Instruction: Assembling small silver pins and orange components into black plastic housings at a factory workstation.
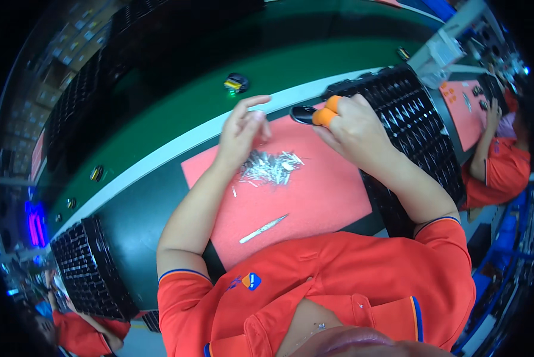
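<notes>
Risk of scatter: left hand (243, 132) half-open above loose metal pieces (271, 167) on red mat (314, 196); right hand (351, 126), orange finger cots, pinched—contents unclear; could brush pile off.

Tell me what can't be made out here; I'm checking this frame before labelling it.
Head view only:
- Any piece between the left hand fingertips: too small.
- Single pieces in the pile of small metal parts: blurred glints.
- What the right hand, with orange finger cots, pinches: hidden by fingers.
- Black tray contents: too small.
</notes>
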Tool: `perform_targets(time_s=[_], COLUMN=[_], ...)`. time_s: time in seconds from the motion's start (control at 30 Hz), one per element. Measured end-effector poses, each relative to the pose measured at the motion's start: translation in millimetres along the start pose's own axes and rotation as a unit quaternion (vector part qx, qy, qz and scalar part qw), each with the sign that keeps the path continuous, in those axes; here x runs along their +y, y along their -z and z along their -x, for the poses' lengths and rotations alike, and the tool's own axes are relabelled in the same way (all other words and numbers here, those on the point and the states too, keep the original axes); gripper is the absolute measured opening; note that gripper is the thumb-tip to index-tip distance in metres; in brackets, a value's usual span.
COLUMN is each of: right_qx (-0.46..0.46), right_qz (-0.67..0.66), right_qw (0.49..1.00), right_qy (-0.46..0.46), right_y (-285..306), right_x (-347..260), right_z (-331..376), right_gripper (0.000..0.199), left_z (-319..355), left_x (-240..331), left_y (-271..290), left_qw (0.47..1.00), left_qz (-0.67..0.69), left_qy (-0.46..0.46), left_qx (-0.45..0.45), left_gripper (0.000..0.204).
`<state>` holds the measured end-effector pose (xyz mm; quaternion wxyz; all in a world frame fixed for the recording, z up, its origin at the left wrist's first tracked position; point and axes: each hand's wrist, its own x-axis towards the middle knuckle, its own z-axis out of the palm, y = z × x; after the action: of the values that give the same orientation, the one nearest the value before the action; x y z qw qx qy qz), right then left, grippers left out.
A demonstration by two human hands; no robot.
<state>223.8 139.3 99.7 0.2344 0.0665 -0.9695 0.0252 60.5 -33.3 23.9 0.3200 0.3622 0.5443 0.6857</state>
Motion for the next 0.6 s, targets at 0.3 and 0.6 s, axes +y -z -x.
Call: perform_targets(time_s=[0.3,0.6], right_qx=[0.039,0.068], right_qz=[-0.017,-0.021], right_qw=[0.994,0.988], right_qy=[0.097,0.135], right_y=[-51,-63], right_x=[-7,4], right_z=[-46,-38], right_gripper=[0.02,0.02], left_z=[-5,-7], left_x=[-8,-10], left_y=[17,9], left_qw=[0.999,0.998], left_qz=[-0.001,0.028], left_qy=[-0.009,-0.011], left_qx=[0.048,0.05], left_gripper=[0.033,0.033])
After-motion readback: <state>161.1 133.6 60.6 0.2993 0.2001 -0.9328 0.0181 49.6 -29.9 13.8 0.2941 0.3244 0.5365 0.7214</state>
